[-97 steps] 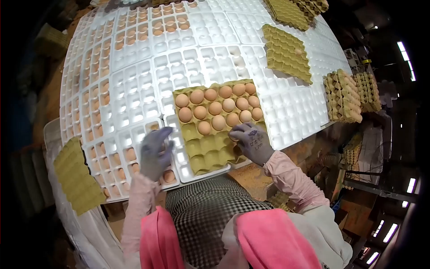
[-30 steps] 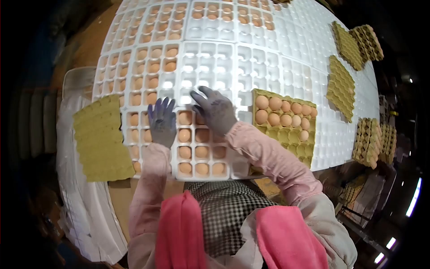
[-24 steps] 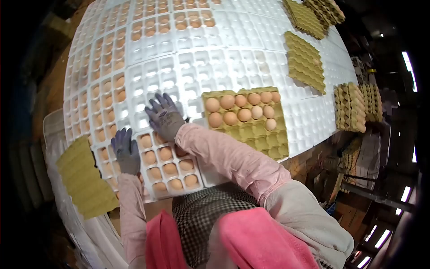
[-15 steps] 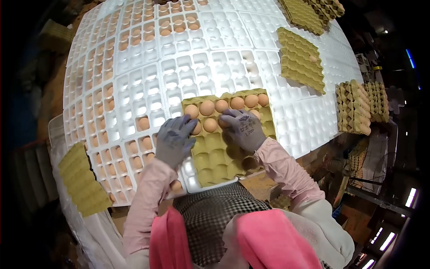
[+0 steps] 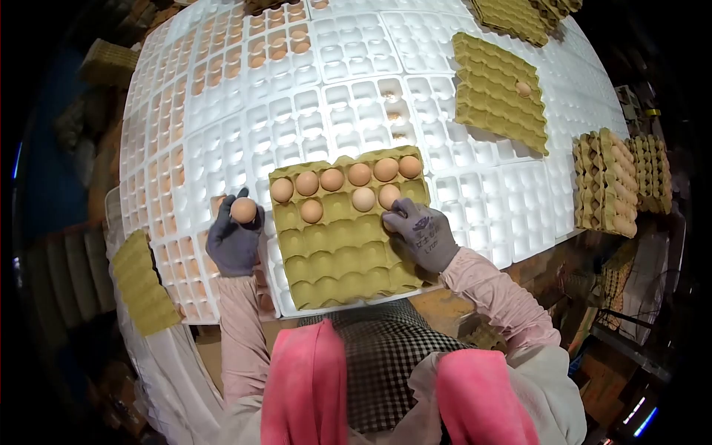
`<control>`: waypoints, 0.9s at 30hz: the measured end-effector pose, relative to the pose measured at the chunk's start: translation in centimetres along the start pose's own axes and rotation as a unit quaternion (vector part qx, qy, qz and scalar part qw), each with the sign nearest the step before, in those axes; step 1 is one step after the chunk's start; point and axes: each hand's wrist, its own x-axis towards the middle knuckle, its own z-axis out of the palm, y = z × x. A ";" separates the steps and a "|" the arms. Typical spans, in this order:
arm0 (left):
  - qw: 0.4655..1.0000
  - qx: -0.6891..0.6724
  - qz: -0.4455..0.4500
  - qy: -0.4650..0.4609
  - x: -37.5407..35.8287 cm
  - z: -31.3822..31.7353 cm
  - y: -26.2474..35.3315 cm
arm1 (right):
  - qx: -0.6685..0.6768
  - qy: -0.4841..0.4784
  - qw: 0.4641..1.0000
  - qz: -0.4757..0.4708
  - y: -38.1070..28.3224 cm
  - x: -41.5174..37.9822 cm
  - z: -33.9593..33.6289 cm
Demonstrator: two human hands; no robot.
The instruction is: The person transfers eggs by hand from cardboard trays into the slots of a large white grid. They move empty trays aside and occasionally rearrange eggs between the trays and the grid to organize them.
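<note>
Head view: the left hand (image 5: pixel 233 241), in a grey glove, grips one brown egg (image 5: pixel 243 210) in its fingertips, just left of the yellow-green pulp egg tray (image 5: pixel 345 252). The gloved right hand (image 5: pixel 421 233) rests curled on that tray's right edge, below its egg rows; whether it holds anything cannot be told. Both lie over the white plastic grid surface (image 5: pixel 371 59).

Matt pulp carton (image 5: pixel 343 252) — glossy white plastic trays (image 5: pixel 356 111).

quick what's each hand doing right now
Left hand: closed on a brown egg, held up beside the cardboard tray.
Right hand: fingers bent, resting on the tray's right side; holding nothing that shows.
</note>
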 end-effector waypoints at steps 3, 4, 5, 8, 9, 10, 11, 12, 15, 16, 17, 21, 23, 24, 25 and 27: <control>0.984 0.163 -0.066 -0.032 1.7 1.5 0.2 | 0.041 0.023 0.999 0.008 0.5 -0.4 0.1; 0.902 0.414 -0.016 -0.124 1.7 3.2 0.0 | 0.065 0.030 0.997 0.021 0.8 -0.8 0.1; 0.747 0.631 0.031 -0.207 1.1 5.4 -0.7 | 0.118 0.058 0.990 0.041 1.1 -1.0 0.3; 0.432 0.853 0.171 -0.238 -0.5 7.7 -3.4 | 0.381 0.136 0.901 0.158 2.1 -2.0 1.6; 0.520 0.811 0.159 -0.217 -0.4 7.6 -3.1 | 0.519 0.122 0.809 0.246 3.0 -2.4 0.9; 0.603 0.760 0.146 -0.192 -0.5 7.4 -2.4 | 0.624 0.145 0.735 0.223 3.5 -2.1 0.0; 0.680 0.703 0.132 -0.164 -0.6 6.9 -1.6 | 0.720 0.162 0.645 0.198 3.7 -1.7 -0.6; 0.799 0.575 0.133 -0.116 -0.7 4.7 -1.8 | 0.735 0.146 0.642 0.163 3.8 -1.3 -1.2; 0.992 0.122 -0.024 0.022 -1.5 2.3 1.5 | 0.278 0.087 0.956 0.048 4.0 1.8 -0.8; 0.992 0.124 -0.010 0.007 -0.6 1.4 2.1 | 0.083 0.093 0.992 0.009 2.4 2.6 -1.4; 0.967 0.255 -0.011 -0.014 0.6 1.2 2.4 | 0.027 0.039 0.997 0.058 1.3 3.1 -1.4; 0.504 0.848 0.014 -0.163 4.1 6.1 1.0 | -0.143 -0.005 0.984 0.109 -0.4 4.4 1.2; 0.447 0.872 0.009 -0.198 4.3 7.5 2.2 | -0.114 -0.018 0.986 0.120 -0.8 4.4 0.3; 0.535 0.826 0.049 -0.172 4.0 6.1 2.8 | -0.076 0.003 0.990 0.121 -0.4 4.0 0.3; 0.617 0.769 0.088 -0.144 3.6 4.6 3.1 | -0.050 0.043 0.990 0.127 -0.8 3.6 -0.1; 0.788 0.607 0.098 -0.012 2.7 0.2 4.8 | 0.036 0.096 0.988 0.113 -1.3 3.8 -0.3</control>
